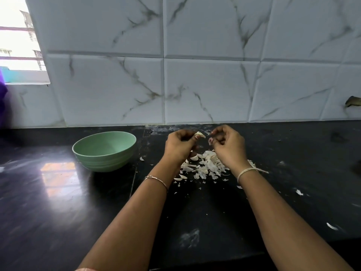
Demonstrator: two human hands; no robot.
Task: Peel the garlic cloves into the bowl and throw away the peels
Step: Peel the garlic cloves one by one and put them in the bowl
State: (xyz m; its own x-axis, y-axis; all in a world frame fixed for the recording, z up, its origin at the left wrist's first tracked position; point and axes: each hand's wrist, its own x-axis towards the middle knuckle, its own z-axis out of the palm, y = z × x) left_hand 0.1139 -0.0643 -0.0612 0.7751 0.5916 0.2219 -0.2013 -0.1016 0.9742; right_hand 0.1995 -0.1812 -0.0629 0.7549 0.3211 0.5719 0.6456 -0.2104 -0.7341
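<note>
At the bottom edge, two bare forearms reaching up over a dark counter (195, 222), with a thin bracelet (156, 179) on the left wrist and a pale thread (246, 171) on the right. To the lower right, a few stray flakes (298, 192).

Just above the wrists, mid-frame, a loose pile (205, 167) of white peels mixed with a few cloves, lying below and between the hands.

Above the pile, left hand (179, 145) curled, pinching one clove (200, 134) at its fingertips, raised off the counter. Right hand (228, 145) curled too, fingertips just right of the clove, apparently nipping a scrap (209, 133) of skin, though too small to be sure.

Judged as mid-peel on a single clove, with most of the job ahead. Next move likely calls for stripping off the last skin, then carrying the bare clove leftward to the bowl and releasing it there.

Left of the hands and well apart from the clove, a green bowl (105, 161), upright, with no cloves visible inside.

Behind everything, white marbled tiles (195, 85); in the upper left, a bright window (13, 36).
</note>
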